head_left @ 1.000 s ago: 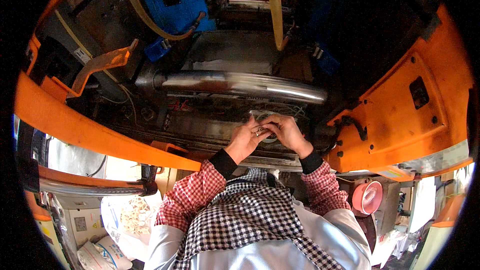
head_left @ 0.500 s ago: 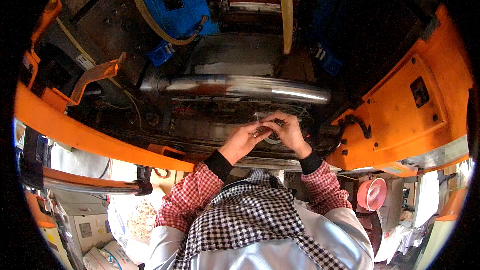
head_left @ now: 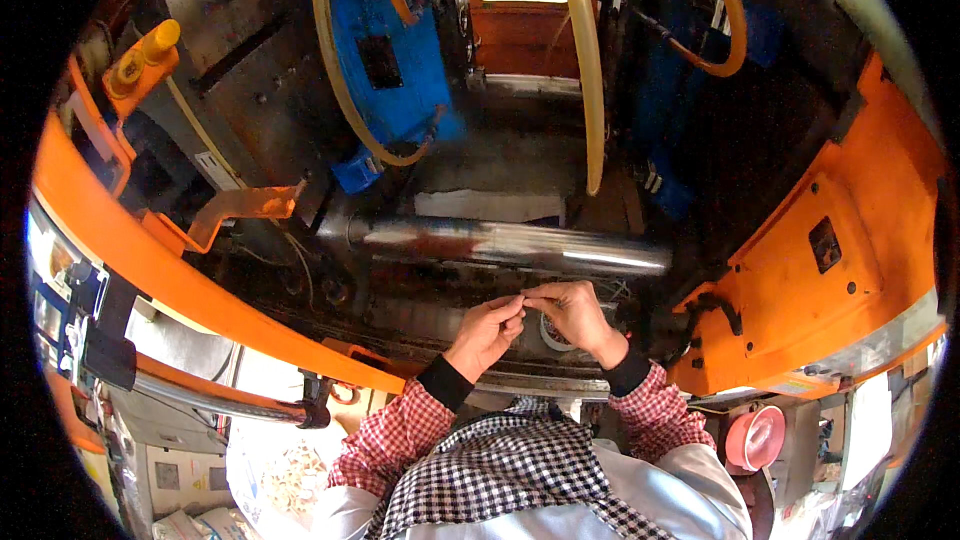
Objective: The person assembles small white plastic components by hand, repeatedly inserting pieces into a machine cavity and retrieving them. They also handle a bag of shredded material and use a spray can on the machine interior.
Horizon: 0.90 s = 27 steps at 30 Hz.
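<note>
My left hand [head_left: 486,334] and my right hand [head_left: 574,318] meet at their fingertips in front of my chest. Both are closed in a pinch, thumbs against fingers. Whatever lies between the fingertips is too small or hidden to name. Under my right hand a round, pale-rimmed container [head_left: 550,342] partly shows; its contents cannot be made out. Just beyond the hands a thick shiny metal bar [head_left: 520,243] runs across the machine's opening.
Orange machine guards flank me, a rail [head_left: 200,300] at left and a panel [head_left: 800,280] at right. Yellowish hoses [head_left: 588,90] hang over a blue block [head_left: 390,50]. A pink basin [head_left: 755,438] stands at lower right, a bag of small pale pieces [head_left: 290,475] at lower left.
The view has tilted upward, so the machine sits lower in the picture. My overlapping fingers have drawn apart a little and now touch only at the tips.
</note>
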Motion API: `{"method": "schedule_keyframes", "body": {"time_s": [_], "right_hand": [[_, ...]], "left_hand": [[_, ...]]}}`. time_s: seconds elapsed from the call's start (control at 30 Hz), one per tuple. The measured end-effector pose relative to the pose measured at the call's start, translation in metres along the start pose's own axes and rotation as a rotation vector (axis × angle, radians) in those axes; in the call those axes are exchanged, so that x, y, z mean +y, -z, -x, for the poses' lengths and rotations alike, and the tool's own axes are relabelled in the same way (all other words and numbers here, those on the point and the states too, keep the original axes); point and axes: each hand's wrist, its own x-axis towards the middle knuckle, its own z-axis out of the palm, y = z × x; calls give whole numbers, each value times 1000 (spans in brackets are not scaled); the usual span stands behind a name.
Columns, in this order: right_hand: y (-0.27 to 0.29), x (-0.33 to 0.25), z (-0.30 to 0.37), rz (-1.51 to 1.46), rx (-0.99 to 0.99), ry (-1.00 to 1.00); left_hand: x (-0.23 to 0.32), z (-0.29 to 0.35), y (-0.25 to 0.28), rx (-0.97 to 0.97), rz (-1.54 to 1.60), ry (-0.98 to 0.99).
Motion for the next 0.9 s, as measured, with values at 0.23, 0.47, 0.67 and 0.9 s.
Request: {"method": "schedule_keyframes", "body": {"time_s": [0.23, 0.47, 0.67, 0.9], "right_hand": [[-1, -8, -94, 32, 355, 58], [-33, 77, -308, -83, 785, 32], [-43, 105, -373, -67, 765, -126], [-47, 111, -387, -39, 736, -75]], "left_hand": [[-2, 3, -1, 216, -35, -212], [-8, 34, -29, 219, -136, -167], [-10, 51, -19, 263, -153, -83], [-13, 50, -13, 232, -98, -142]]}}
